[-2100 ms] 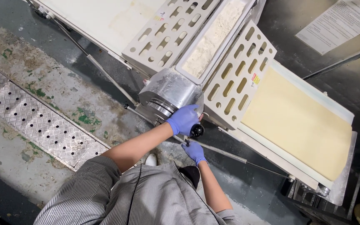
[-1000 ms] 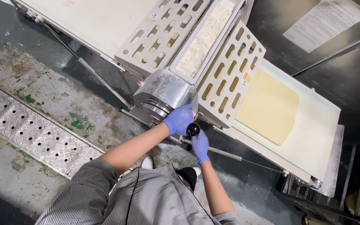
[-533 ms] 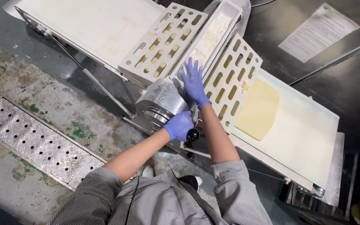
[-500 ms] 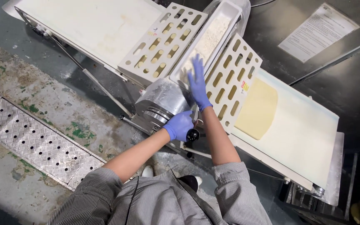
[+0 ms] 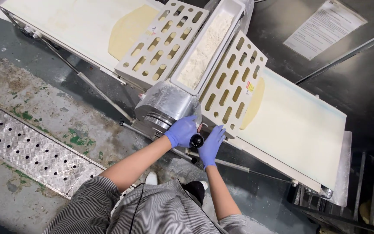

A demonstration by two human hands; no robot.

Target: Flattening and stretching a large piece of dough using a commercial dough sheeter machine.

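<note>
A black ball knob [image 5: 196,140] sits at the near side of a dough sheeter, just below its steel roller housing [image 5: 166,103], which is dusted with flour. The knob is round, glossy and small, capping a lever. The left hand [image 5: 181,131], in a blue glove, curls against the knob's left side and the housing. The right hand [image 5: 211,145], also blue-gloved, lies with fingers stretched, just beside the knob on its right.
</note>
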